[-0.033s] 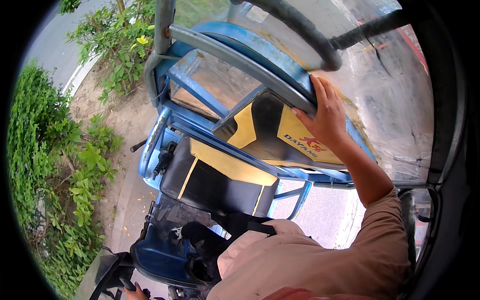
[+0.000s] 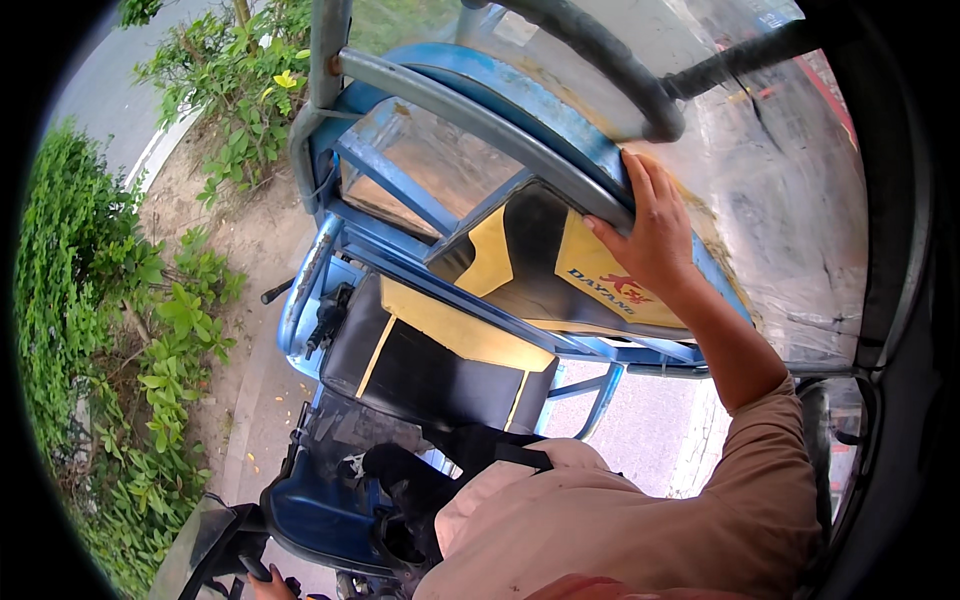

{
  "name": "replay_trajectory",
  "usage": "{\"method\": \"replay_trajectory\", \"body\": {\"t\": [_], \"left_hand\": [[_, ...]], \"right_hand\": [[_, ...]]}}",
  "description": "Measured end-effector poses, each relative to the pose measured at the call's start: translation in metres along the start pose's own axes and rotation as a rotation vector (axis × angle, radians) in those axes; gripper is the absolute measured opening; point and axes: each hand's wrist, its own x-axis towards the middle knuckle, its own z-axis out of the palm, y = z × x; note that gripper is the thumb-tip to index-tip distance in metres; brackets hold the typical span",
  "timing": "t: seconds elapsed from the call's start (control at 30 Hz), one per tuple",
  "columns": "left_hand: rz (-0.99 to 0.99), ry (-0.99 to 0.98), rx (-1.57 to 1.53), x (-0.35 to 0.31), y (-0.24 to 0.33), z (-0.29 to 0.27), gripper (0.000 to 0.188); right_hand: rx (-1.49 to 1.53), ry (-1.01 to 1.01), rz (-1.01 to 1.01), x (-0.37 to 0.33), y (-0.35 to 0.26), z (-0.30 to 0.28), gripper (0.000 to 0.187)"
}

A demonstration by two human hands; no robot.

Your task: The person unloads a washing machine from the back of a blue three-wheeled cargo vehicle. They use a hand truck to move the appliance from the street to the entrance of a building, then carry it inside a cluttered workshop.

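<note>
My right hand point(image 2: 648, 222) rests on the curved grey metal rail point(image 2: 490, 120) at the top of the seat frame. Its thumb lies on the near side and the fingers curl over the far side, closed around the rail. Below the rail is a black and yellow padded backrest point(image 2: 590, 270), bolted into a blue metal frame point(image 2: 395, 185). My left hand point(image 2: 268, 585) shows only partly at the lower left edge. It is closed on a black handlebar grip point(image 2: 258, 568), with the rest cut off by the frame.
A black and yellow seat cushion point(image 2: 450, 365) lies in front of the backrest. Scuffed clear plastic sheeting point(image 2: 780, 200) hangs behind the rail, near a thick dark bar point(image 2: 600, 60). Green bushes point(image 2: 70, 230) and bare soil point(image 2: 190, 215) border the left side, with a grey road point(image 2: 115, 90) beyond.
</note>
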Motion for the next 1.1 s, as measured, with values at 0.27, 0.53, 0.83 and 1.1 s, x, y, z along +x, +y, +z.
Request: {"method": "replay_trajectory", "body": {"t": [0.27,0.53,0.83,1.1], "left_hand": [[-0.083,-0.023,-0.188,0.018,-0.029,0.022,0.083],[-0.078,0.061,-0.128,0.021,-0.035,0.028,0.083],[0.062,0.105,-0.138,0.006,-0.010,0.009,0.075],[0.012,0.109,-0.126,0.022,-0.041,0.034,0.052]], "right_hand": [[0.015,0.001,0.006,0.000,0.000,0.000,0.078],[-0.010,-0.013,0.023,-0.001,0.002,0.000,0.078],[-0.023,-0.017,0.019,-0.001,0.004,0.002,0.078],[-0.009,-0.016,0.025,-0.001,0.004,0.000,0.079]]}}
